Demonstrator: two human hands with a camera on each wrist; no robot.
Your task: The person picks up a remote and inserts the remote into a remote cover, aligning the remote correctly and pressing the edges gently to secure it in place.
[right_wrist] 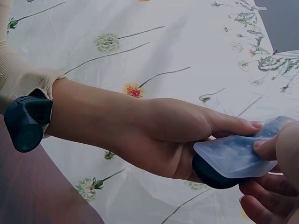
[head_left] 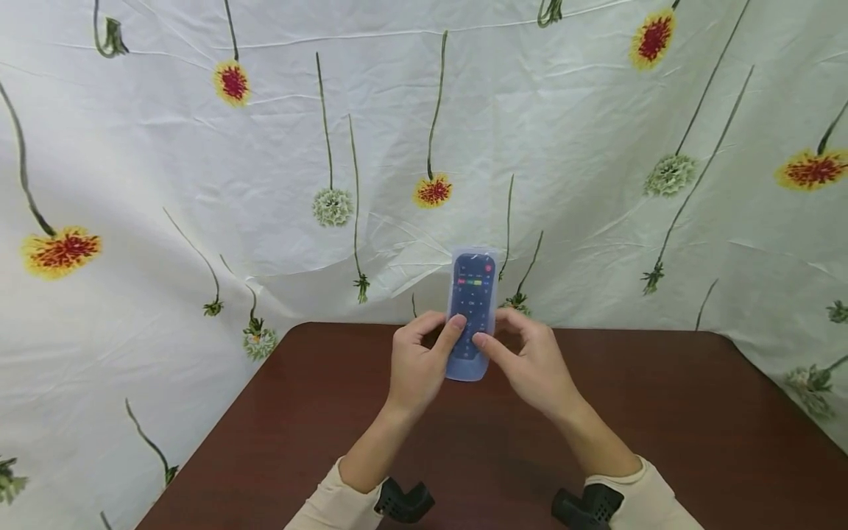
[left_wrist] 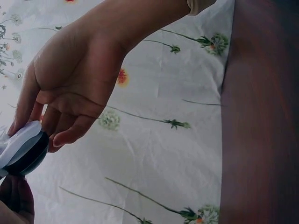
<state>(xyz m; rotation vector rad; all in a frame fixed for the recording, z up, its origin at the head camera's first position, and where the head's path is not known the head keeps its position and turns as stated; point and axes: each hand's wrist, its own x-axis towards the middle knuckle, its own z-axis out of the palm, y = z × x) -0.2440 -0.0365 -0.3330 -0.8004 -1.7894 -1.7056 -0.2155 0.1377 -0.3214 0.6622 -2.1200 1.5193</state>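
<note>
A dark remote control (head_left: 472,302) with rows of small buttons is held upright, its front facing me. A translucent bluish-white cover (head_left: 467,370) frames it and extends past its lower end. My left hand (head_left: 417,361) grips the left edge, thumb lying on the front and fingers behind. On the opposite edge my right hand (head_left: 533,361) pinches it, thumb tip near the lower buttons. From the right wrist, the loose-looking cover (right_wrist: 233,156) lies over the remote's rounded black end (right_wrist: 212,175). The left wrist view catches the black body (left_wrist: 30,156) beside the pale cover (left_wrist: 21,140).
A dark reddish-brown table (head_left: 490,456) spreads beneath both hands. Behind it hangs a white cloth (head_left: 397,96) printed with flowers. Black wrist devices (head_left: 404,502) sit at both cream sleeves (head_left: 338,504).
</note>
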